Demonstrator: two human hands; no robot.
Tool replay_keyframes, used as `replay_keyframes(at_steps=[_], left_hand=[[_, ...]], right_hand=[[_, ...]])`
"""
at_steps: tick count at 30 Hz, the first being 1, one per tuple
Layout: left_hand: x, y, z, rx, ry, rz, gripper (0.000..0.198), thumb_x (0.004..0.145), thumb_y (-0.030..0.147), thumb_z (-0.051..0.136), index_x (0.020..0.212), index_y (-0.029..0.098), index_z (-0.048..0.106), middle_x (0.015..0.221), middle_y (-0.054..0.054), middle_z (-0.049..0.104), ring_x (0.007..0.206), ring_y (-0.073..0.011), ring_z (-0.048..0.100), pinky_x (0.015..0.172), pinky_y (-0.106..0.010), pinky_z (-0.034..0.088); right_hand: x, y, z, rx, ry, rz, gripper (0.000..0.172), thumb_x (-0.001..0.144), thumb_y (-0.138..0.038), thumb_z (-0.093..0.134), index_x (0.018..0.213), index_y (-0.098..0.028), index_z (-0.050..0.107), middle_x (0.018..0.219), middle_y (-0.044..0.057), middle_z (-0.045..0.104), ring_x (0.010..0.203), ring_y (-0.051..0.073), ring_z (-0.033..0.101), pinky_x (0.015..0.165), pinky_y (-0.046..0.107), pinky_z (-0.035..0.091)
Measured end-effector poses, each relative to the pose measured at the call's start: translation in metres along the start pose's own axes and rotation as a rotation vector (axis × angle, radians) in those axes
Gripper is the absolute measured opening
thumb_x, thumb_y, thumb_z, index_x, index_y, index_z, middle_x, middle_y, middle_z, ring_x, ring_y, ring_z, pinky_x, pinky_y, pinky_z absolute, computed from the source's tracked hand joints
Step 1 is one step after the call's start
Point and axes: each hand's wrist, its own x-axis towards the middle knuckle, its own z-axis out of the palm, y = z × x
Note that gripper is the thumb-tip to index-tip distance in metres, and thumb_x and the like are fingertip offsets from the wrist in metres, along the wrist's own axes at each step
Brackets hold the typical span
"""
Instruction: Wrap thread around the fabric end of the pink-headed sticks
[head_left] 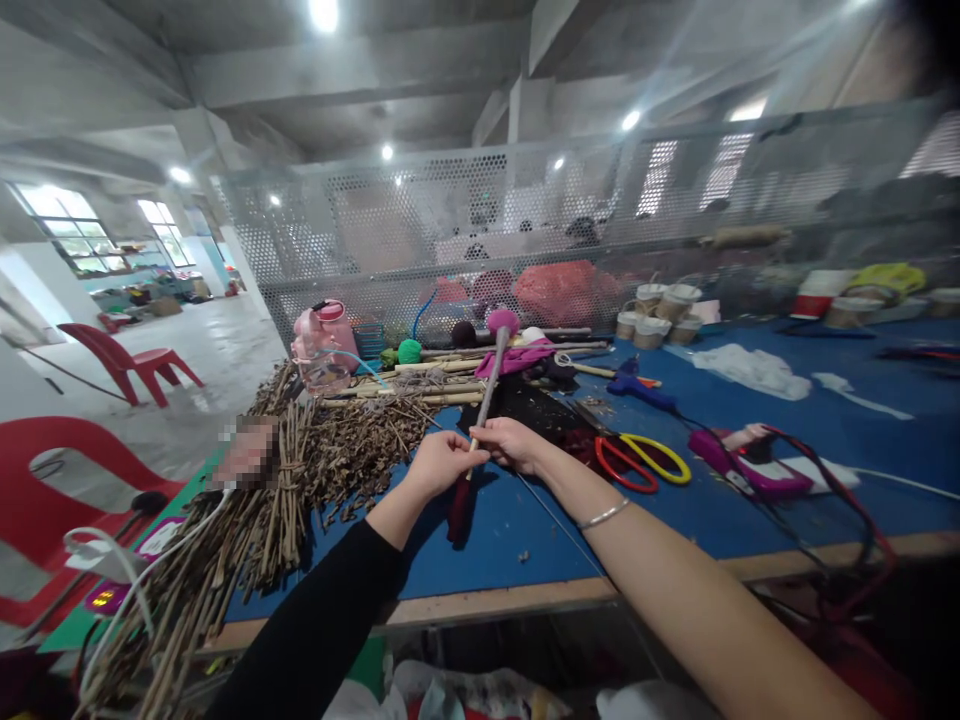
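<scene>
The left hand (442, 462) and right hand (514, 442) have their fingers pinching a slim stick (493, 385) near its lower end. It slants away from the fingers to a magenta ball (503, 321) at the far end. With both pinches so low, that far weight could make it swing or twist if either slackens. A slip rightward might knock the scissors (618, 436); leftward, dry twig scraps (375, 440) could snag the ball.

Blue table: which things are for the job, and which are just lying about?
Probably for the job:
held stick
its pink ball
scissors
green ball

Probably just lying about:
pink bottle
crumpled white wrap
</scene>
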Motion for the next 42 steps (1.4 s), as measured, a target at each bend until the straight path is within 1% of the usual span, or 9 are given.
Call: replay_keyframes(at_steps=[2, 9, 16, 19, 24, 31, 37, 40, 42], left_hand=[[0.002, 0.000, 0.000, -0.071, -0.032, -0.016, 0.035, 0.060, 0.045, 0.071, 0.062, 0.012, 0.058, 0.047, 0.003, 0.049, 0.040, -0.0043, 0.036, 0.040, -0.018, 0.026], [0.008, 0.002, 0.002, -0.729, -0.298, -0.263, 0.023, 0.070, 0.032, 0.066, 0.076, 0.010, 0.062, 0.067, -0.004, 0.060, 0.052, -0.0080, 0.053, 0.047, -0.018, 0.037], [0.005, 0.000, 0.000, -0.241, -0.116, -0.123, 0.035, 0.056, 0.041, 0.076, 0.064, 0.012, 0.057, 0.045, 0.005, 0.048, 0.038, -0.0047, 0.039, 0.041, -0.019, 0.028], [0.005, 0.001, -0.001, -0.345, -0.185, -0.123, 0.031, 0.061, 0.038, 0.073, 0.063, 0.011, 0.059, 0.049, 0.001, 0.054, 0.040, -0.0051, 0.042, 0.042, -0.018, 0.030], [0.006, 0.005, -0.001, -0.681, -0.315, -0.285, 0.020, 0.073, 0.030, 0.062, 0.077, 0.010, 0.062, 0.067, -0.006, 0.063, 0.051, -0.0086, 0.055, 0.045, -0.018, 0.037], [0.002, 0.005, 0.002, -0.250, -0.100, -0.132, 0.030, 0.062, 0.037, 0.073, 0.062, 0.012, 0.056, 0.044, 0.001, 0.052, 0.034, -0.0060, 0.040, 0.037, -0.018, 0.027], [0.002, 0.010, 0.001, -0.713, -0.285, -0.303, 0.021, 0.075, 0.031, 0.062, 0.075, 0.010, 0.061, 0.064, -0.005, 0.062, 0.049, -0.0085, 0.055, 0.047, -0.019, 0.039], [0.003, 0.007, 0.000, -0.625, -0.307, -0.316, 0.025, 0.074, 0.035, 0.062, 0.075, 0.010, 0.061, 0.061, -0.004, 0.060, 0.048, -0.0087, 0.053, 0.045, -0.019, 0.038], [0.003, 0.004, 0.000, -0.417, -0.217, -0.216, 0.030, 0.067, 0.039, 0.068, 0.068, 0.011, 0.059, 0.051, 0.001, 0.054, 0.041, -0.0062, 0.045, 0.041, -0.018, 0.031]], right_hand=[[0.000, -0.001, -0.001, 0.053, -0.033, 0.002, 0.035, 0.066, -0.042, 0.068, 0.063, -0.016, 0.045, 0.039, -0.013, 0.026, 0.033, 0.001, 0.014, 0.033, 0.016, 0.006], [-0.006, -0.008, -0.003, 0.269, -0.166, -0.115, 0.035, 0.063, -0.038, 0.071, 0.075, -0.017, 0.046, 0.043, -0.013, 0.029, 0.035, 0.001, 0.015, 0.034, 0.015, 0.005], [-0.003, -0.003, 0.000, 0.107, -0.001, -0.061, 0.038, 0.062, -0.038, 0.071, 0.067, -0.019, 0.038, 0.040, -0.013, 0.029, 0.032, 0.000, 0.015, 0.033, 0.016, 0.004], [-0.005, -0.007, -0.003, 0.171, -0.073, -0.058, 0.038, 0.062, -0.038, 0.071, 0.069, -0.019, 0.039, 0.041, -0.013, 0.027, 0.033, 0.000, 0.013, 0.034, 0.016, 0.003], [-0.007, -0.010, -0.005, 0.232, -0.162, -0.092, 0.035, 0.065, -0.039, 0.070, 0.070, -0.017, 0.044, 0.043, -0.013, 0.028, 0.035, 0.000, 0.012, 0.034, 0.016, 0.003], [-0.001, -0.004, -0.002, 0.159, -0.051, -0.035, 0.040, 0.061, -0.040, 0.073, 0.066, -0.018, 0.040, 0.040, -0.013, 0.028, 0.034, 0.000, 0.014, 0.033, 0.016, 0.003], [-0.004, -0.008, -0.006, 0.307, -0.156, -0.105, 0.037, 0.063, -0.038, 0.072, 0.082, -0.016, 0.048, 0.043, -0.013, 0.029, 0.035, 0.001, 0.014, 0.035, 0.014, 0.003], [-0.004, -0.006, -0.004, 0.198, -0.102, -0.077, 0.035, 0.063, -0.039, 0.071, 0.074, -0.016, 0.046, 0.043, -0.011, 0.035, 0.034, 0.000, 0.016, 0.034, 0.016, 0.003], [-0.003, -0.004, -0.002, 0.137, -0.048, -0.056, 0.037, 0.062, -0.039, 0.071, 0.069, -0.017, 0.043, 0.042, -0.011, 0.034, 0.033, 0.000, 0.016, 0.034, 0.016, 0.003]])
